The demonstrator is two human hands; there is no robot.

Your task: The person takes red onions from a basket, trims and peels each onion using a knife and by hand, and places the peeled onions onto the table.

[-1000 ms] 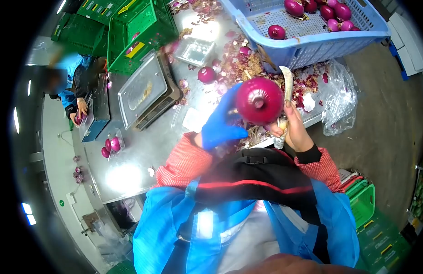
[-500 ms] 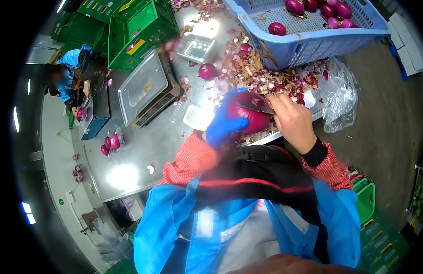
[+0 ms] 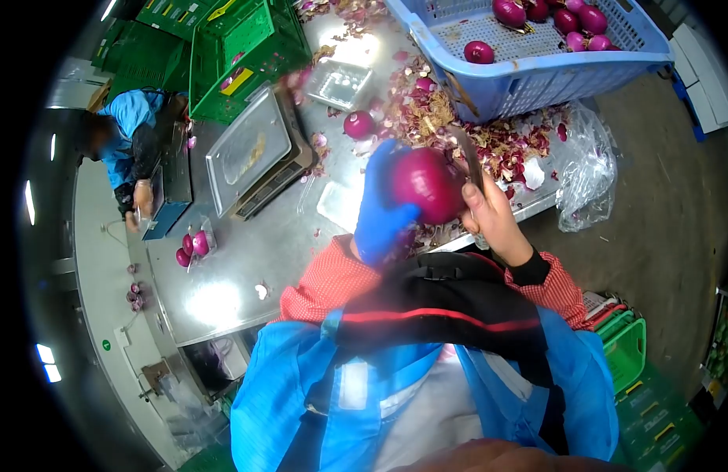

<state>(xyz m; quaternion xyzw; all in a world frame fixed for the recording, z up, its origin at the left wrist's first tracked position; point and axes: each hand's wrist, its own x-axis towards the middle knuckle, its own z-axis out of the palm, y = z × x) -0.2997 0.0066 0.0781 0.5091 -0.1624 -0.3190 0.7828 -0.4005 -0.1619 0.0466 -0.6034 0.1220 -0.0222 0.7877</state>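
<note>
A large red onion (image 3: 427, 185) is held in my left hand (image 3: 380, 208), which wears a blue glove. My right hand (image 3: 496, 220) grips a knife (image 3: 471, 157) whose curved blade points up, just right of the onion. Beneath and behind both hands lies a heap of onion skins (image 3: 498, 145) on the metal table (image 3: 254, 271). Another red onion (image 3: 358, 124) rests on the table beyond my left hand. The knife's handle is mostly hidden by my right fingers.
A blue basket (image 3: 537, 75) with several onions stands at the back right, crumpled clear plastic (image 3: 586, 173) beside it. Left are a scale (image 3: 258, 157), a green crate (image 3: 242, 59), a clear tray (image 3: 339, 84) and packed onions (image 3: 199, 242). A co-worker (image 3: 132, 134) works far left.
The knife blade has come off the onion's surface and swung upright in my right hand. The onion has turned slightly in my left hand. The co-worker's arms have shifted.
</note>
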